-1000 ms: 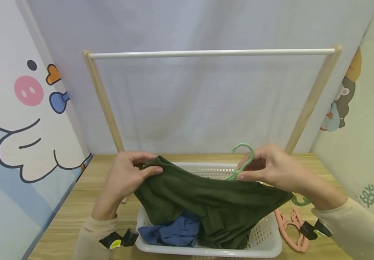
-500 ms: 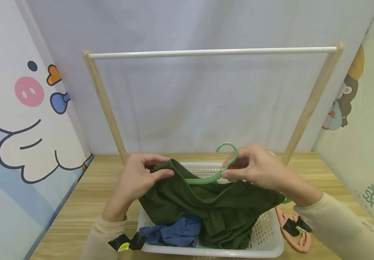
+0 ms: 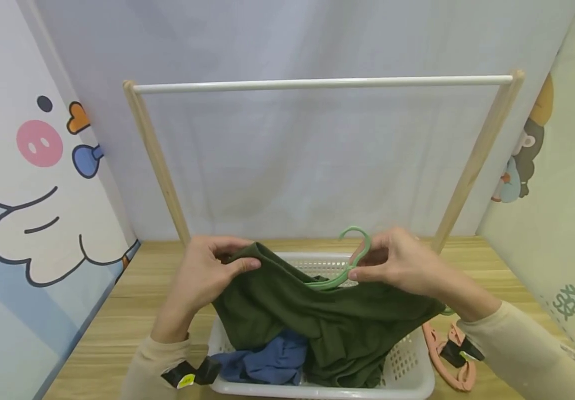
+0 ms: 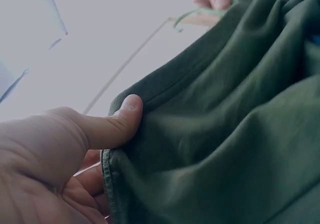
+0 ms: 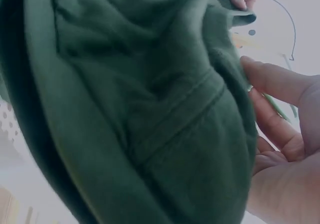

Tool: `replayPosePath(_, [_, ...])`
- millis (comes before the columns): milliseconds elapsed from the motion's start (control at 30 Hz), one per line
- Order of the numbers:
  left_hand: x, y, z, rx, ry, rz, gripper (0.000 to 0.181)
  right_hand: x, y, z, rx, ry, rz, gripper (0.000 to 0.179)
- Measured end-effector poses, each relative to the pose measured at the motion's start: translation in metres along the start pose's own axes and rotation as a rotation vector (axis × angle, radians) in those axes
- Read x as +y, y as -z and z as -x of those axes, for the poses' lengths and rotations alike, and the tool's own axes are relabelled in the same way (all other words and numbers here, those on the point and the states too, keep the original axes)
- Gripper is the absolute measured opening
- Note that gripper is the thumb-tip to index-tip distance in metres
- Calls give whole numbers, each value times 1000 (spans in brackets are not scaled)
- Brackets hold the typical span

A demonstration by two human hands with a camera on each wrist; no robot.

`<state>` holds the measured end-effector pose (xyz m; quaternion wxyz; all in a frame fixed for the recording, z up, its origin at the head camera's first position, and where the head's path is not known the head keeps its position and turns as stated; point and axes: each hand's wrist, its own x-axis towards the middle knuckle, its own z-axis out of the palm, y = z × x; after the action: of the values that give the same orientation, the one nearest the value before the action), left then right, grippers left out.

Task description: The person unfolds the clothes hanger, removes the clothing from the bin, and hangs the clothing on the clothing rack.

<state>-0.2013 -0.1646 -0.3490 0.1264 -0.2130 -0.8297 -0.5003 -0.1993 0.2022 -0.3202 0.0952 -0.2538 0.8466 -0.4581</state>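
A dark green garment (image 3: 327, 316) hangs between both hands over a white basket (image 3: 419, 361). My left hand (image 3: 212, 275) pinches its edge between thumb and fingers, as the left wrist view also shows on the cloth (image 4: 210, 134). With thumb and fingers my right hand (image 3: 397, 261) grips a light green hanger (image 3: 364, 244) just below its hook. The lower part of that hanger goes down into the garment's opening and is hidden by the cloth. In the right wrist view the green cloth (image 5: 150, 109) covers most of the picture, beside the right hand (image 5: 285, 119).
A blue cloth (image 3: 272, 358) lies in the basket's front left. Right of the basket, a folded orange hanger (image 3: 449, 366) lies on the wooden table (image 3: 117, 316), with part of another green hanger (image 3: 448, 311) behind the right wrist. A rack with a white rail (image 3: 317, 84) stands behind.
The right hand has moved left with the hanger, whose bar showed more half a second ago and now sits lower behind the cloth edge. The left hand keeps its pinch, shifting slightly.
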Motion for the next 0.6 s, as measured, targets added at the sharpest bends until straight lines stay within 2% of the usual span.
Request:
replayPosePath(100, [3, -9, -1, -32, -32, 7, 26, -3, -5, -3, -2, 6, 4, 11])
replayPosePath(233, [5, -17, -1, -36, -72, -66, 27, -11, -10, -10, 14, 11, -9, 11])
replayPosePath(367, [4, -20, 0, -44, -109, -135, 28, -18, -11, -14, 60, -1, -3, 11])
replayPosePath(600, [5, -23, 0, -54, -153, -151, 26, -22, -18, -20, 86, 20, -5, 9])
